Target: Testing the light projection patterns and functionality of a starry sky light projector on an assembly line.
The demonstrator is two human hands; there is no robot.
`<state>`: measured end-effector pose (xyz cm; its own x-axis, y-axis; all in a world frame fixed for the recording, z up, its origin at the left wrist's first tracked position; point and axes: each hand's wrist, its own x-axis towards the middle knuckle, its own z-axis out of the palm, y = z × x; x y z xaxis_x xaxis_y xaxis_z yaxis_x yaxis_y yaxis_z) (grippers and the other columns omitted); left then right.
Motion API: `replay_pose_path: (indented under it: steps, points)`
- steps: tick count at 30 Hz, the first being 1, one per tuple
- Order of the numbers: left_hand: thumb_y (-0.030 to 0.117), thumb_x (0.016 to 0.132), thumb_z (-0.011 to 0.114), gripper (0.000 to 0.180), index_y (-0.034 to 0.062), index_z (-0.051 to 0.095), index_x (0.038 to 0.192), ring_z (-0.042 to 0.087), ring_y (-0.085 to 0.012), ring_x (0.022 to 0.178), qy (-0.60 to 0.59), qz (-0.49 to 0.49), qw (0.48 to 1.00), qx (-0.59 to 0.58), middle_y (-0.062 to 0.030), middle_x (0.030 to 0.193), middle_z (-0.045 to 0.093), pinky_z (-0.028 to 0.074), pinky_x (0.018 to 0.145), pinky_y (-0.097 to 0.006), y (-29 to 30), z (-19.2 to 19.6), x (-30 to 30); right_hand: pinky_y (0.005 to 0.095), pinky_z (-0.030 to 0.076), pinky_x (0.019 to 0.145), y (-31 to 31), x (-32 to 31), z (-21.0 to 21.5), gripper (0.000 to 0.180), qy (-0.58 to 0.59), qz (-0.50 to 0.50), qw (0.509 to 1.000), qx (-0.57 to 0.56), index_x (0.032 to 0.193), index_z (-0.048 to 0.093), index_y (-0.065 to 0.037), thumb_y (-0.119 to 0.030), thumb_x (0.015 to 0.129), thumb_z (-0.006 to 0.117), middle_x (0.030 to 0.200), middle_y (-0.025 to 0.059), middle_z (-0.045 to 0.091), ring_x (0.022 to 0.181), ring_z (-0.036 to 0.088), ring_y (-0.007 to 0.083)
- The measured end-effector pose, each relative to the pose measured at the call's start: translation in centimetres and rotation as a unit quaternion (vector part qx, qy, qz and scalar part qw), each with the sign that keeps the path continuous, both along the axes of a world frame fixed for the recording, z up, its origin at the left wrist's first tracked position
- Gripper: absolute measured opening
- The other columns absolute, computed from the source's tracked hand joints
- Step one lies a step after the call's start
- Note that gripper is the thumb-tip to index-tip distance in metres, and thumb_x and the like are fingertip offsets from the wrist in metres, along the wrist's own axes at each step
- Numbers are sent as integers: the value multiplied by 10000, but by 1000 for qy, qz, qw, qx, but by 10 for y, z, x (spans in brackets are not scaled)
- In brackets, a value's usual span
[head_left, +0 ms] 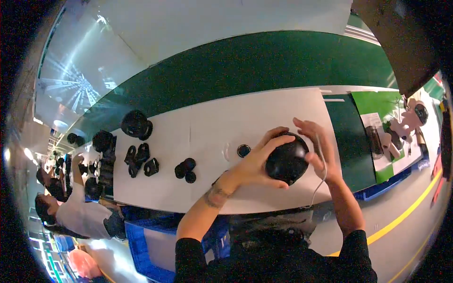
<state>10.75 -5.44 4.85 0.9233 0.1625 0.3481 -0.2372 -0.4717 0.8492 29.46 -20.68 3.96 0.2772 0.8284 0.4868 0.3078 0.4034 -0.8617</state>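
A glossy black round shell (287,162), roughly ball-shaped, is held over the white-topped table by my left hand (257,164). The fingers and thumb of that hand wrap around its left side. At its right side is my right hand (327,158), fingers spread, with the thumb at or close to the shell's edge; contact is hard to make out. A thin white cord (317,193) runs past the right palm down to the table's near edge. Left of the shell lies a small dark ring-shaped part (243,150).
A cluster of small black round pieces (186,170) lies left of centre. Farther left are several black bracket-like parts (139,159) and a large black round shell (135,124). A blue crate (141,254) stands below the table, near a seated co-worker (85,217). Another workstation with a green mat (368,104) is at right.
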Motion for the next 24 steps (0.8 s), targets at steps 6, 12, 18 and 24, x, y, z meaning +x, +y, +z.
replay_pose_path:
  steps: [6,12,18,24]
  points:
    - [401,614,969,1155,73,372,1547,297,-337,1511,11,-13,1000,-22,-206,1610,322,251,1239,-451,3,-1,-3,482,338,1171,2,-2,-1,1081,-39,69,996,-45,1479,370,0,-583,716,867,1500,258,462,1405,456,363]
    - [282,768,859,730,107,558,1409,467,-337,1379,169,107,953,229,-115,1442,538,360,1174,-450,61,-12,-74,462,431,1093,-7,-9,-7,972,-87,25,996,-20,1397,459,15,-496,703,907,1392,226,582,1280,576,379]
    - [254,785,839,570,111,634,1298,554,-323,1232,212,158,899,350,-93,1305,592,443,1069,-451,80,-39,-97,452,453,1050,-5,-37,-13,959,-106,-101,989,-11,1361,477,25,-481,681,924,1329,228,598,1211,596,369]
    - [270,747,858,591,108,643,1274,528,-335,1263,278,281,863,315,-111,1319,591,429,1081,-446,93,-30,-118,499,405,1097,8,-90,-12,1125,-190,-231,954,-11,1502,210,78,-365,746,916,1388,302,530,1272,549,405]
